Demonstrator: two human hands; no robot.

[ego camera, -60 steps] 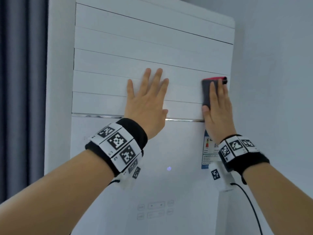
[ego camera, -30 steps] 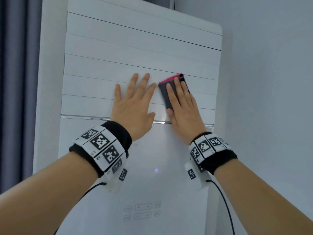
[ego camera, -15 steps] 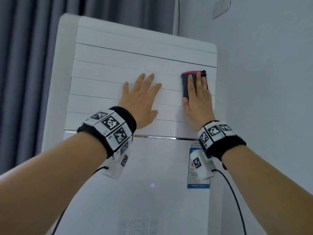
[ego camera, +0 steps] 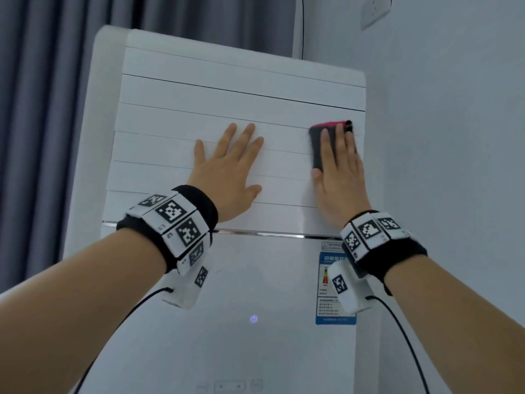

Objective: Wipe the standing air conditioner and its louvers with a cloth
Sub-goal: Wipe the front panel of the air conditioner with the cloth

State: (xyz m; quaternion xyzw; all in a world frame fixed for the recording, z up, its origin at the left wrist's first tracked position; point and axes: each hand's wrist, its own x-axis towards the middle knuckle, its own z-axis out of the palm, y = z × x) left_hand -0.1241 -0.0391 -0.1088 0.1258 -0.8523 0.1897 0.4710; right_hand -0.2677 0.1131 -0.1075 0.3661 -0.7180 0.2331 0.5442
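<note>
- Because the cloth point(ego camera: 316, 150) is only pressed flat against the louvers point(ego camera: 216, 109) by the straight fingers of the right hand point(ego camera: 339, 172), and not gripped, it could be dragged out from under the palm and dropped if the pressure is eased during a stroke.
- The cloth is found at the right of the frame, close to the right edge of the air conditioner point(ego camera: 227, 280); were the stroke carried further right, it might be run off the edge towards the wall point(ego camera: 454, 137).
- The left hand point(ego camera: 227, 169) is laid flat with fingers spread wide and straight at the centre of the louvers, nothing being held; it is judged to be bracing the unit, and a louver could be pushed inwards if too much weight were leaned on it.
- The centre of the louvers is covered by that hand, so a stroke towards the left would be blocked unless it is moved.
- Dust could be left in the narrow gaps between the louvers if only the flat faces are wiped.
- A blue label point(ego camera: 332, 305) is seen at the lower right of the front panel, and its edges might be lifted by rubbing.
- A lit power symbol point(ego camera: 254, 318) and faint buttons point(ego camera: 228, 385) are seen at the lower centre; these could be pressed by accident.
- A curtain point(ego camera: 42, 109) hangs at the upper left, and a wall socket point(ego camera: 375, 9) and thin cable point(ego camera: 302, 24) are seen at the upper right, well apart from both hands.
</note>
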